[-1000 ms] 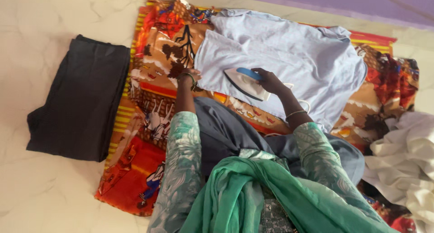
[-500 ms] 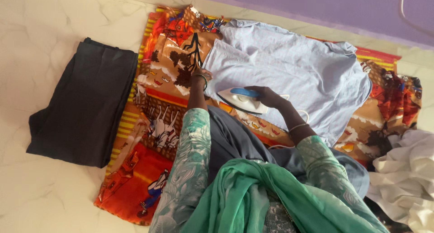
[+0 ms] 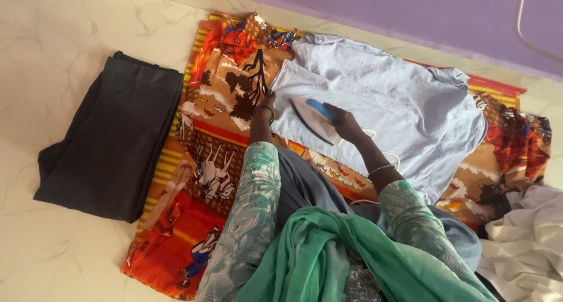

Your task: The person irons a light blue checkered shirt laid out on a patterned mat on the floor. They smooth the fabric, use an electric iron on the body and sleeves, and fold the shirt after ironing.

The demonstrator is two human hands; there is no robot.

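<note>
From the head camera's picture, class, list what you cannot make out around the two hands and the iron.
- Left hand: fingers hidden behind the wrist and its bangle.
- Iron: soleplate faces down on the light blue shirt; right hand covers the handle's rear.
- White cloth pile: cut off by the right edge.

Pale cream marble-patterned tiled floor (image 3: 70, 20) is filling the left and lower left, catching soft even daylight. Lilac painted wall (image 3: 410, 9) is running along the top edge, meeting the floor at a pale skirting strip. Thin white cable (image 3: 521, 20) is hanging down the wall at upper right.
</note>
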